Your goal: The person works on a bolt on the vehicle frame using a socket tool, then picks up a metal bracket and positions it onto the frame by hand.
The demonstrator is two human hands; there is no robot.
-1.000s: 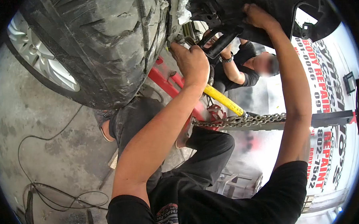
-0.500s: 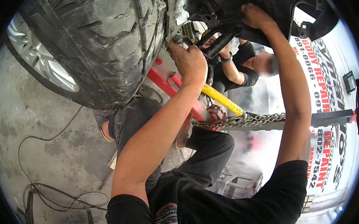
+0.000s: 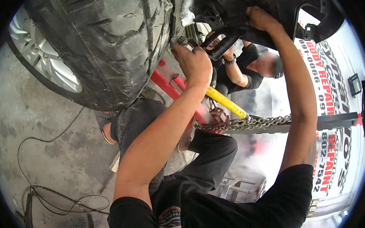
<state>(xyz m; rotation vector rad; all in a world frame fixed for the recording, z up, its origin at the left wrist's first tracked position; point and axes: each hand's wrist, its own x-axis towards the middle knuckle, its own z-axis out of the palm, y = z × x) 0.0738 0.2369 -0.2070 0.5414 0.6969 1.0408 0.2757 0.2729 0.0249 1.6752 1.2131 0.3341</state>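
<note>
My left hand [image 3: 193,66] is closed beside the inner edge of a large muddy tyre [image 3: 106,44]. Its fingertips are tucked behind metal parts, so what they grip is hidden. Just right of it is a black bracket-like part [image 3: 224,45] with openings. Higher up on the right, my right hand [image 3: 262,19] presses against a black underbody panel [image 3: 282,14] with its fingers curled. Whatever those fingers hold, if anything, is too small to make out.
A co-worker [image 3: 249,68] reaches in from behind the bracket. Below my left hand run a red metal frame [image 3: 160,80], a yellow bar [image 3: 227,103] and a chain [image 3: 248,122]. A black cable [image 3: 49,142] lies on the concrete floor; a lettered banner [image 3: 323,120] hangs at right.
The view has shifted very slightly. Both hands keep nearly the same places, and the left wrist is turned a little.
</note>
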